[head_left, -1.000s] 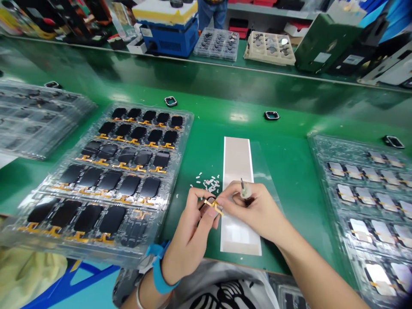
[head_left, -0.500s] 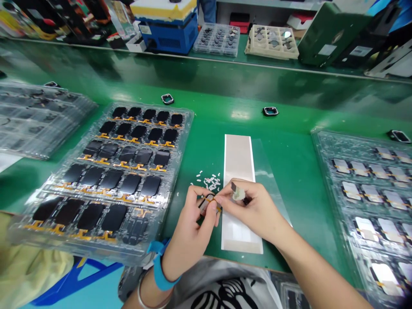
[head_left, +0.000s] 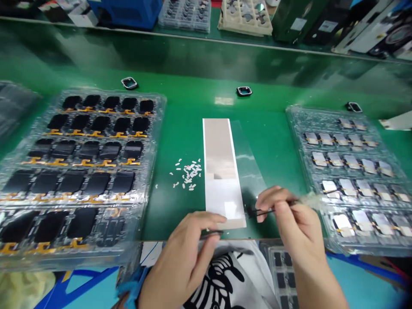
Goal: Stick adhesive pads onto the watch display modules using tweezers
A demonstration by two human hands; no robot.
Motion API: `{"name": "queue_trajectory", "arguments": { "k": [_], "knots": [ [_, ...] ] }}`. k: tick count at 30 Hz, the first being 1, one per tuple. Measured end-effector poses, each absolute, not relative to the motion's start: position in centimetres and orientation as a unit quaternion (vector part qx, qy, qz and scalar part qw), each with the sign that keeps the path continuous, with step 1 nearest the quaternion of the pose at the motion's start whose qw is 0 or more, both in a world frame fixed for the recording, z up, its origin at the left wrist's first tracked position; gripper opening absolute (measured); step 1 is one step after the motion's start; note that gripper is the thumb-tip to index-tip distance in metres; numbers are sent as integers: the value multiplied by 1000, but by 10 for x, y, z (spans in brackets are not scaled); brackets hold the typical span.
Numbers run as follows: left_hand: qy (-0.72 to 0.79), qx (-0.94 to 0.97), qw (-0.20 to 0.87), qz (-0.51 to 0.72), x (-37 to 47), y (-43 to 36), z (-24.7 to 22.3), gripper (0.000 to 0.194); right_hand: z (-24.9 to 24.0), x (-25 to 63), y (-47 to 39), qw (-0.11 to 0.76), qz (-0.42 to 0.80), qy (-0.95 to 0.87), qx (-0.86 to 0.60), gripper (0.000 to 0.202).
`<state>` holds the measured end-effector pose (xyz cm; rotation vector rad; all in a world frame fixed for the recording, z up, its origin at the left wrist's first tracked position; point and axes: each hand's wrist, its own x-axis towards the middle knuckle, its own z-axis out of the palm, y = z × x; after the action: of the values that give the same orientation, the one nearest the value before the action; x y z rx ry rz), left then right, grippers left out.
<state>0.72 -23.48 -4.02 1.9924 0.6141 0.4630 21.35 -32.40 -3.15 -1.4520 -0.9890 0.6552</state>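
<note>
My left hand (head_left: pixel 189 253) pinches a thin dark piece (head_left: pixel 211 234), seen nearly edge-on, at the front edge of the green bench. To its right my right hand (head_left: pixel 291 219) is closed around dark tweezers (head_left: pixel 265 212), whose tips point left and are smeared by motion. Between and behind the hands lies a long white and beige strip sheet (head_left: pixel 219 150), with a clear film beside it. Small white pieces (head_left: pixel 192 172) are scattered left of the sheet.
A clear tray (head_left: pixel 162 105) of black screens with orange cables stands at the left. Another tray (head_left: pixel 291 118) with silvery pieces is at the right. Small frames (head_left: pixel 129 83) lie along the back, below a shelf (head_left: pixel 193 35) with boxes.
My hands have moved apart: the right one has gone right with the tweezers, the left one nearer the bench's front edge with the piece. The view has shifted right and down.
</note>
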Motion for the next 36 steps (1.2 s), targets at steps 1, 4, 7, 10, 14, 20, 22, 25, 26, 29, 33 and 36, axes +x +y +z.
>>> {"name": "queue_trajectory", "arguments": {
  "k": [1,4,7,10,14,20,22,25,26,29,33,36],
  "knots": [
    [219,843,457,180,7,-238,-39,19,-35,211,-333,597,285,-408,-630,21],
    [148,899,386,146,9,-243,-37,15,-46,203,-351,610,282,-368,-642,7],
    [132,926,330,128,13,-246,-38,14,-55,199,-358,607,262,-350,-664,9],
    [134,934,303,132,17,-247,-39,18,-61,196,-360,596,240,-353,-680,9],
    [150,932,297,144,20,-246,-38,15,-61,194,-359,588,238,-354,-687,9],
    [168,925,315,131,20,-250,-36,17,-58,191,-356,617,248,-323,-673,5],
    [177,920,325,127,20,-251,-36,18,-57,192,-356,624,257,-317,-667,6],
    [199,903,360,123,21,-248,-35,17,-54,197,-358,641,308,-296,-638,7],
    [208,893,381,123,21,-246,-35,15,-53,200,-359,652,326,-287,-621,8],
    [265,818,488,149,24,-237,-36,5,-45,209,-355,699,318,-272,-579,5],
    [323,644,662,206,34,-223,-39,10,-30,213,-335,706,220,-353,-574,14],
    [299,577,728,218,43,-214,-40,16,-24,209,-314,671,175,-416,-588,18]
  ]
}}
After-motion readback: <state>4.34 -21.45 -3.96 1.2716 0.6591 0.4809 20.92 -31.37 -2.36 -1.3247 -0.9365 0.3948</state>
